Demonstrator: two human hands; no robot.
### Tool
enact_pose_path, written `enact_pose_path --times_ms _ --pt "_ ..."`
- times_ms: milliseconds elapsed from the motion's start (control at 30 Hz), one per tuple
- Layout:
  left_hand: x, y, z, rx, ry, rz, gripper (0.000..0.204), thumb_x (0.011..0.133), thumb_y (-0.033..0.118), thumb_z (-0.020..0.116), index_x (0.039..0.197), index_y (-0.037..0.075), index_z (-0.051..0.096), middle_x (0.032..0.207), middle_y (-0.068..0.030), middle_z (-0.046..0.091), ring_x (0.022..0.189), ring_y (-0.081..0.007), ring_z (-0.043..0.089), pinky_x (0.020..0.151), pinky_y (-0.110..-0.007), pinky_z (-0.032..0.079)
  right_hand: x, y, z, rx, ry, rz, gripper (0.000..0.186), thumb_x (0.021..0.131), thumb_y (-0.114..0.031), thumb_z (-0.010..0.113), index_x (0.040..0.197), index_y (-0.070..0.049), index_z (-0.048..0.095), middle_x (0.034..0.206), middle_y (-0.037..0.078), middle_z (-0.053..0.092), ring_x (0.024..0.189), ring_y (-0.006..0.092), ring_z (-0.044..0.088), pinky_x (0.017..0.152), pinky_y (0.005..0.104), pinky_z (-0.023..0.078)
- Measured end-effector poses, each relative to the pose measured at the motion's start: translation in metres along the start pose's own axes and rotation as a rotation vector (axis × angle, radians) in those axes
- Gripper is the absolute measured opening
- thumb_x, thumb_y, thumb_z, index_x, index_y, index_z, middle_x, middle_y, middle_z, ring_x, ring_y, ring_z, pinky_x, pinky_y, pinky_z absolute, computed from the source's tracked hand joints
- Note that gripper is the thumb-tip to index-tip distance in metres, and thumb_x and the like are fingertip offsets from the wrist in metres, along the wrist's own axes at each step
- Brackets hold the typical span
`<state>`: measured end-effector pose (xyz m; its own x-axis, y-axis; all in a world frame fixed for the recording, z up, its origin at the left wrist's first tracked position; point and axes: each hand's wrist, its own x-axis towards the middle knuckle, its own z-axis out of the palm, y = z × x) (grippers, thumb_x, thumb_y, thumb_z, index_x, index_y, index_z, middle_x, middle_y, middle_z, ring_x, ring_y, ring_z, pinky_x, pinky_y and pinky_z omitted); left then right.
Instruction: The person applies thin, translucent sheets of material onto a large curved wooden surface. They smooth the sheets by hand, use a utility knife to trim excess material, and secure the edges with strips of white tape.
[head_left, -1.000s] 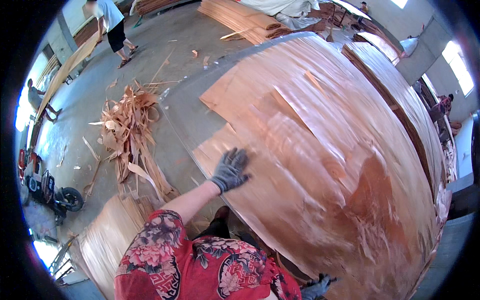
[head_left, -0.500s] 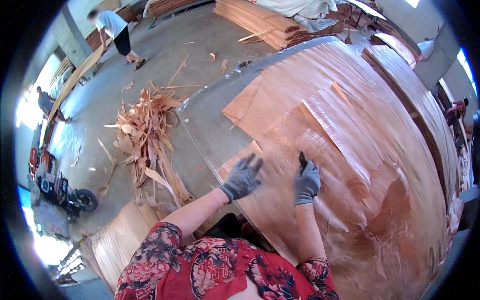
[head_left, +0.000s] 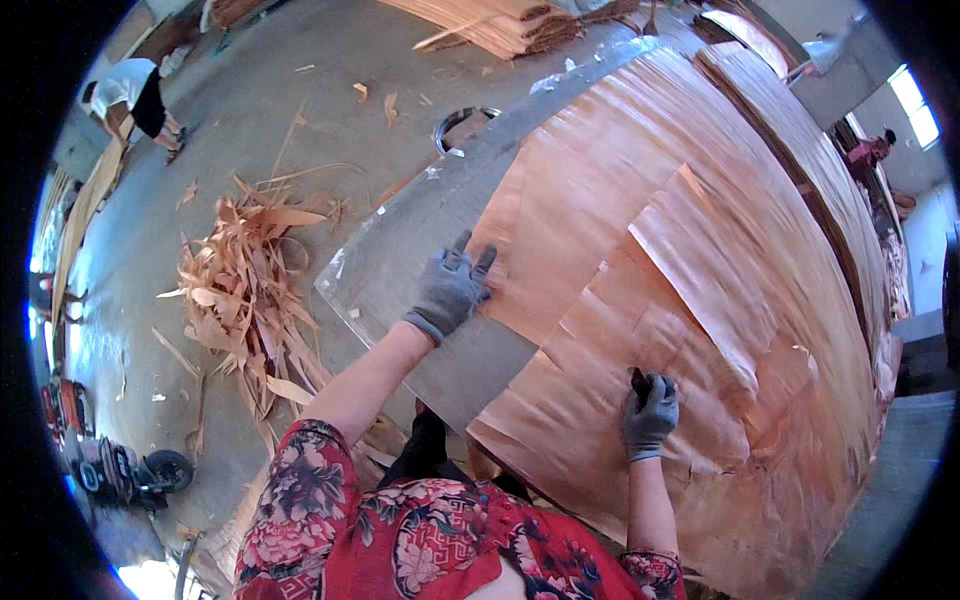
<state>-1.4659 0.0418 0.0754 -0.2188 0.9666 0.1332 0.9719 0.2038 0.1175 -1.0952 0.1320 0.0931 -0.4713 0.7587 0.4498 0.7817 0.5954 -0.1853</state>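
Note:
My left hand (head_left: 452, 287), in a grey glove, has its fingers spread at the left edge of a thin wood veneer sheet (head_left: 545, 215). Nothing is held in it. Its palm is over the bare grey tabletop (head_left: 440, 370). To the right and nearer to me, my right hand (head_left: 651, 418), also gloved, is closed around a small black tool (head_left: 638, 381); its tip is hidden. That hand rests over a smaller veneer piece (head_left: 590, 370) lying on the larger sheets. Another veneer strip (head_left: 700, 270) overlaps farther off, and a darker torn piece (head_left: 783, 385) lies to the right.
A heap of veneer scraps (head_left: 245, 290) lies on the floor at left. Beyond the table are a round black-rimmed object (head_left: 465, 125) and stacked veneer (head_left: 490, 25). A motorbike (head_left: 125, 470) stands at lower left. A co-worker (head_left: 135, 100) bends over at far left.
My left hand has moved forward to the farther sheet's left edge. My right hand has come nearer with the tool. More bare tabletop shows between the sheets at left. The view has shifted.

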Motion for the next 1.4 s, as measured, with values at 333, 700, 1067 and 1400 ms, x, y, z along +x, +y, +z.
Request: enact_pose_path --times_ms 333,700,1067,1400 --pt "0.007 0.001 -0.022 -0.037 0.233 0.499 0.045 0.076 0.019 0.053 0.121 0.011 0.053 0.105 -0.0085 0.05 0.125 -0.0271 0.032 0.102 -0.046 0.029 0.003 0.002 0.011 -0.041 0.057 -0.037 0.028 0.069 -0.015 0.063 0.096 -0.01 0.055 0.086 0.01 0.058 0.079 0.0308 0.057 0.067 0.0406 0.046" --pt "0.032 0.007 -0.014 0.109 0.209 0.453 0.044 0.075 0.007 0.051 0.119 0.009 0.053 0.087 -0.0109 0.056 0.117 -0.0299 0.044 0.098 -0.048 0.033 0.0 0.004 0.007 -0.019 0.026 0.018 0.032 0.068 -0.011 0.064 0.098 -0.008 0.055 0.093 0.013 0.058 0.085 0.0329 0.057 0.072 0.0404 0.046" --pt "0.026 -0.046 -0.04 -0.316 0.259 -0.821 0.07 0.068 0.023 0.061 0.131 0.003 0.038 0.115 -0.0244 0.053 0.111 -0.036 0.049 0.089 -0.042 0.04 -0.008 0.014 0.005 -0.032 0.022 0.01 0.041 0.069 -0.022 0.066 0.105 -0.01 0.053 0.1 0.013 0.055 0.086 0.0338 0.055 0.068 0.0425 0.045" --pt "0.038 -0.073 0.005 0.136 0.187 0.014 0.046 0.087 0.011 0.042 0.132 0.012 0.038 0.135 -0.0101 0.04 0.126 -0.029 0.035 0.106 -0.04 0.024 -0.007 0.015 0.01 -0.159 0.022 0.04 0.052 0.071 -0.045 0.064 0.108 -0.011 0.053 0.104 0.012 0.052 0.092 0.0306 0.048 0.08 0.0439 0.036"
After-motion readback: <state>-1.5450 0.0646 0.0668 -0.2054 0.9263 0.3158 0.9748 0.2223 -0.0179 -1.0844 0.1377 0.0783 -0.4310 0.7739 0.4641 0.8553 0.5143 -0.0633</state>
